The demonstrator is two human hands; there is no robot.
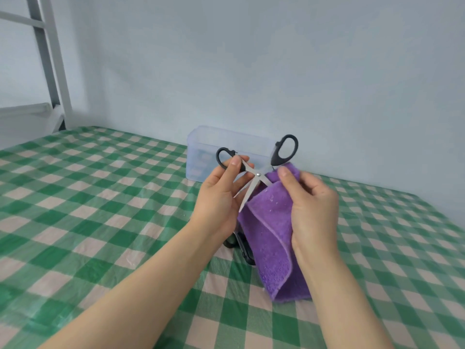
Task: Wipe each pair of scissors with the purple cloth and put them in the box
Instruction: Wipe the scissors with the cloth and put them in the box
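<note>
I hold the scissors [258,174] up in the air between my two hands, above the tabletop [100,197], so that I can reach the metal from both sides. The blades are spread wide apart; I judge that is to let the cloth get at the inner faces.

My left hand [219,195] steadies the pair: thumb and fingers pinch the shank just below the left black handle, while the other handle sticks up free at the upper right.

My right hand [312,197] is curled around the purple cloth [271,227]. The thumb presses a fold of it onto the blade that points towards that hand, and the rest of the cloth hangs down towards the tabletop. So I am in the wiping step, not yet putting anything away.

The clear box [201,147] stands just behind my hands, open at the top. I cannot tell whether anything lies in it.

A second pair [239,244] with black handles lies on the tabletop below, partly hidden by the hanging cloth.
</note>
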